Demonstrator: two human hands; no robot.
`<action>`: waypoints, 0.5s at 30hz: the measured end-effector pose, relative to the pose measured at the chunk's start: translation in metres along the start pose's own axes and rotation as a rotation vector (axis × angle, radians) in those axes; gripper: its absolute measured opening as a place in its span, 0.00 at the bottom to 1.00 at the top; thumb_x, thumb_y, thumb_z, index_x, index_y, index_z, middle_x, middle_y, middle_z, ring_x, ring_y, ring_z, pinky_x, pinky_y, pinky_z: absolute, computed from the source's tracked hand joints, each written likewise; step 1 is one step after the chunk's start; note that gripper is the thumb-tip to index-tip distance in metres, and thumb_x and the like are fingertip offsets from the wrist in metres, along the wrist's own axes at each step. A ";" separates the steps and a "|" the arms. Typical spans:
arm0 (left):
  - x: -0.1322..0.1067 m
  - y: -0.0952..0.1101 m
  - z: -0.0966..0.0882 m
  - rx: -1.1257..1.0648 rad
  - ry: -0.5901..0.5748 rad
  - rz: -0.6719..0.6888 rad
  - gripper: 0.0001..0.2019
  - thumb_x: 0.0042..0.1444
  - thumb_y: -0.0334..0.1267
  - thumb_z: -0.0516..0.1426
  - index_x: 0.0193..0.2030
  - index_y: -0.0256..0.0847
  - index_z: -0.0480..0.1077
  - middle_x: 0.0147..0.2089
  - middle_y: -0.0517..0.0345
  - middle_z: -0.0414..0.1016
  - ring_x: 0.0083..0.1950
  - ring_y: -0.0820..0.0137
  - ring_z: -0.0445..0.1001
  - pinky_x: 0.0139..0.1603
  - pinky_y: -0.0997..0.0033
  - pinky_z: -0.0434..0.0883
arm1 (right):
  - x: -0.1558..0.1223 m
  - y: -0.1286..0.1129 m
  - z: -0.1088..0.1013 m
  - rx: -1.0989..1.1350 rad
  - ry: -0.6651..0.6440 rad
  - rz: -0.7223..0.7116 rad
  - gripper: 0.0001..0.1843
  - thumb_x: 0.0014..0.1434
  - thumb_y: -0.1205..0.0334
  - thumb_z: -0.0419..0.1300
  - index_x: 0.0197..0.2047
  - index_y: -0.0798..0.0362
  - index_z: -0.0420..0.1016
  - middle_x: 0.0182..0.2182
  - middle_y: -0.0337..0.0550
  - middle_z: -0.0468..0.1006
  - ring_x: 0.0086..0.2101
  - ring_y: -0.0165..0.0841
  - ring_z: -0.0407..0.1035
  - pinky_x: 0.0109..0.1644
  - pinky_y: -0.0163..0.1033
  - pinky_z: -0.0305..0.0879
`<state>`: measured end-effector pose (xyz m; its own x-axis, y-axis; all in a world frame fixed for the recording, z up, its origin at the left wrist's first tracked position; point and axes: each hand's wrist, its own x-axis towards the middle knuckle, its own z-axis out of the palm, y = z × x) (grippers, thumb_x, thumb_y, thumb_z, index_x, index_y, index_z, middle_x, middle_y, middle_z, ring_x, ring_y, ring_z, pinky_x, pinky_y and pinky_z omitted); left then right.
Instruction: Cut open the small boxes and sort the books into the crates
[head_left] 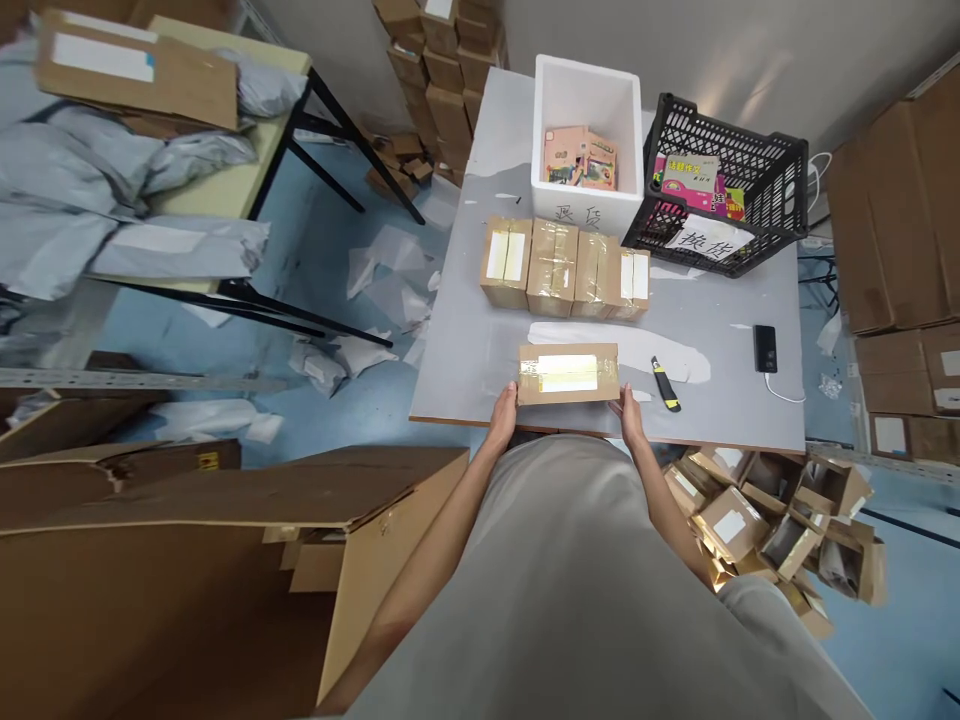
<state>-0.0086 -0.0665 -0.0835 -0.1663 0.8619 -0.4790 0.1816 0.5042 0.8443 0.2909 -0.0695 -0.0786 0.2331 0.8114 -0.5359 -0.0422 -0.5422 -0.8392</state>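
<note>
A taped cardboard box [568, 390] with a white label lies at the near edge of the grey table [465, 350]. My left hand [504, 408] grips its left end, and my right hand [628, 412] is at its lower right corner, so the box is held between the two. To the right of my right hand lies a black and yellow utility knife [664, 384]. Behind the held box, several taped cardboard boxes [553, 268] stand in a row. A torn white patch [630, 347] shows on the tabletop between them.
At the back stand a white foam box [589, 210] and a black plastic crate [780, 190], both with books inside. A black power bank [765, 349] with a cable lies at right. Opened cartons [731, 525] are heaped on the floor; a large carton [187, 600] is at left.
</note>
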 end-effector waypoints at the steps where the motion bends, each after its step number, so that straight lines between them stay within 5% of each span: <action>1: 0.000 -0.002 0.002 -0.061 -0.005 -0.040 0.40 0.80 0.66 0.39 0.69 0.37 0.77 0.66 0.38 0.85 0.69 0.53 0.84 0.71 0.50 0.81 | 0.000 0.004 0.001 -0.007 0.002 0.013 0.54 0.65 0.12 0.51 0.68 0.48 0.84 0.69 0.55 0.83 0.74 0.51 0.72 0.76 0.60 0.73; 6: 0.006 -0.013 0.009 -0.168 0.015 -0.154 0.37 0.80 0.63 0.40 0.65 0.37 0.79 0.67 0.38 0.84 0.73 0.51 0.81 0.74 0.47 0.78 | -0.012 0.018 -0.007 -0.077 0.024 0.047 0.60 0.57 0.10 0.58 0.70 0.50 0.83 0.72 0.57 0.80 0.73 0.54 0.73 0.76 0.61 0.72; 15: 0.045 -0.040 0.022 -0.027 0.088 -0.015 0.25 0.78 0.56 0.47 0.54 0.40 0.79 0.61 0.39 0.85 0.69 0.51 0.80 0.78 0.49 0.72 | -0.082 0.023 -0.063 -0.321 0.120 0.104 0.53 0.62 0.13 0.59 0.68 0.48 0.85 0.73 0.57 0.79 0.74 0.58 0.71 0.76 0.65 0.72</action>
<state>-0.0025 -0.0469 -0.1441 -0.2533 0.8457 -0.4697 0.1528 0.5145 0.8438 0.3322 -0.1626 -0.0480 0.3570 0.7271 -0.5865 0.2316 -0.6771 -0.6985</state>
